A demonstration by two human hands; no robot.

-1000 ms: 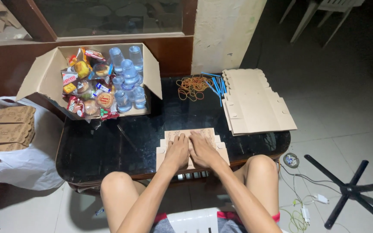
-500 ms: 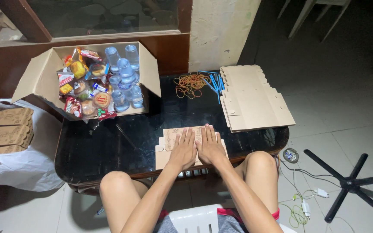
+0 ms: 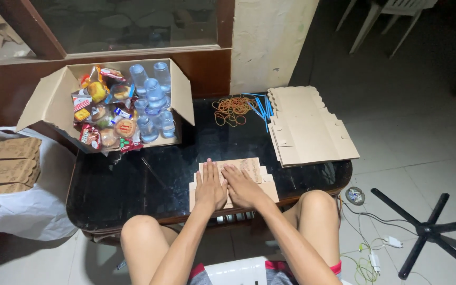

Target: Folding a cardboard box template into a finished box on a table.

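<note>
On the black glass table (image 3: 133,184), biggest thing is the open cardboard box (image 3: 48,103) at the back left, stuffed with snacks and water bottles. Back right sits a stack of flat cardboard blanks (image 3: 312,126), rubber bands (image 3: 231,110) beside it. Near the front edge, 1 flat cardboard piece (image 3: 249,168) lies pinned under both hands: left hand (image 3: 210,187) and right hand (image 3: 243,187) are spread flat, palms down, gripping nothing.

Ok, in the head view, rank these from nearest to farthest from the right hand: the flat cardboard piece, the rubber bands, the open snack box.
1. Flat cardboard piece: directly under the right hand, touching it.
2. Rubber bands: beyond the hand, at the table's far edge.
3. Open snack box: farthest, at the far left corner.
</note>
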